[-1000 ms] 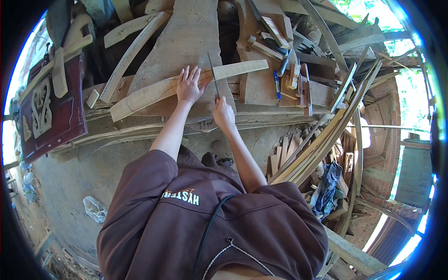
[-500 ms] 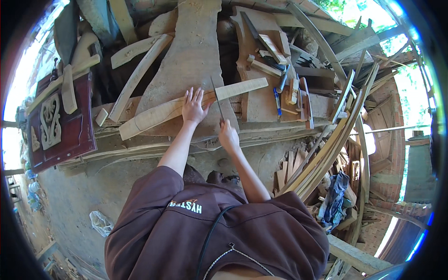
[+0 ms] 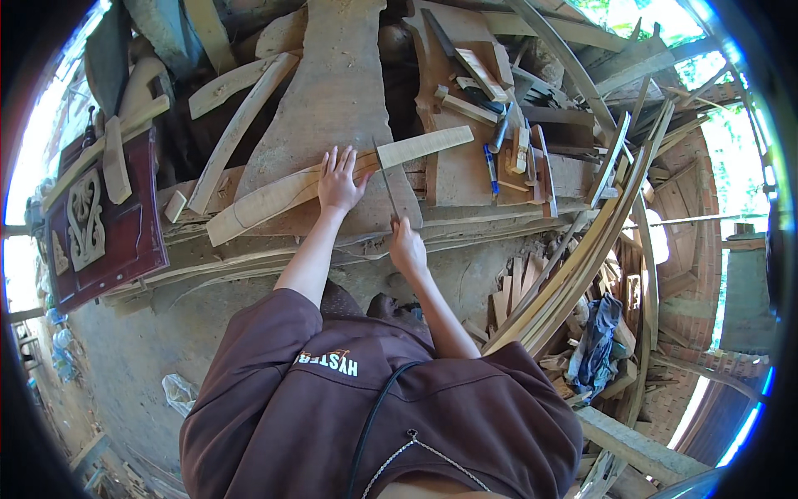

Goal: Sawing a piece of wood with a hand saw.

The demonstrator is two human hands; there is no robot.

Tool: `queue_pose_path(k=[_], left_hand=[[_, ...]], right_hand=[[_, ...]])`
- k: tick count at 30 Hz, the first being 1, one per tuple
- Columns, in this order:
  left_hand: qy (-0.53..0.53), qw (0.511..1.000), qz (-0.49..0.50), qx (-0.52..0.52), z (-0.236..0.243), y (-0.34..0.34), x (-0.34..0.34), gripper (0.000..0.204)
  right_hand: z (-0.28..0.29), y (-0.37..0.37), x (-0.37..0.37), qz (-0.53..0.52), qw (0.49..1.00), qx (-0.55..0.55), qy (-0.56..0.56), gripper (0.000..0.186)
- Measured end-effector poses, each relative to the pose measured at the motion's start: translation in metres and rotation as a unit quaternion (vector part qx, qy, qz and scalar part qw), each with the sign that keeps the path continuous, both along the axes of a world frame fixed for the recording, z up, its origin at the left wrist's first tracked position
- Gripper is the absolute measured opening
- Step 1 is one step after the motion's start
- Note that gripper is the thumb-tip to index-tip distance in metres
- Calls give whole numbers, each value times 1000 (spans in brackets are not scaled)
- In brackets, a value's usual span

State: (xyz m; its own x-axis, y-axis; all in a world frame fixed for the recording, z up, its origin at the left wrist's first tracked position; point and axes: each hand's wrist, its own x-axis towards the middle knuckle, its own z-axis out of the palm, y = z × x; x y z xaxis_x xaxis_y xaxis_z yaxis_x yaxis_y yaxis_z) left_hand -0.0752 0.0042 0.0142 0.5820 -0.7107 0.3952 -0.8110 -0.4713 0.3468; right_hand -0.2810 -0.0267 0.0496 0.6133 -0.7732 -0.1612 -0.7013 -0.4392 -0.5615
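My left hand (image 3: pixel 339 181) lies flat with fingers spread on a long, pale curved board (image 3: pixel 266 202) marked with drawn lines. My right hand (image 3: pixel 407 248) is closed round the near end of a handsaw (image 3: pixel 386 179). The saw's thin blade crosses the board just right of my left hand and points away from me. Most of the saw's handle is hidden in my fist. Under the board is a wide wooden slab (image 3: pixel 328 100), with more slabs stacked below.
Right of the slab lie a blue pen (image 3: pixel 490 169), a dark-bladed saw (image 3: pixel 440 33) and wood blocks. Long bent strips (image 3: pixel 573 274) lean at the right. A red-brown carved panel (image 3: pixel 108 216) stands left. A plastic bag (image 3: pixel 179 393) is on the floor.
My right hand has drawn the saw a little toward me. My left hand and the board keep their place on the slab; the whole view has shifted slightly.
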Motion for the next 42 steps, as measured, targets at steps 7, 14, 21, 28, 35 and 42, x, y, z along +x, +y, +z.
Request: queue_pose_path(k=[7,14,21,28,35,42], left_hand=[[-7,1000,1,-9,5,-3,2,59],[-2,1000,-3,1,1,0,0,61],[-14,1000,-2,-22,2,-3,0,61],[-8,1000,-3,3,0,-1,0,62],[-5,1000,-14,-4,1,-2,0,62],[-1,1000,-9,2,-2,1,2,60]], right_hand=[[15,-15,18,16,999,14,25,25],[-1,-4,13,17,1000,7,1,21],[7,2,2,15,1000,-7,9,22],[-3,-4,17,10,1000,-5,6,23],[11,-2,1,15,1000,12,11,24],[-9,-8,22,8,999,-17,-30,22]])
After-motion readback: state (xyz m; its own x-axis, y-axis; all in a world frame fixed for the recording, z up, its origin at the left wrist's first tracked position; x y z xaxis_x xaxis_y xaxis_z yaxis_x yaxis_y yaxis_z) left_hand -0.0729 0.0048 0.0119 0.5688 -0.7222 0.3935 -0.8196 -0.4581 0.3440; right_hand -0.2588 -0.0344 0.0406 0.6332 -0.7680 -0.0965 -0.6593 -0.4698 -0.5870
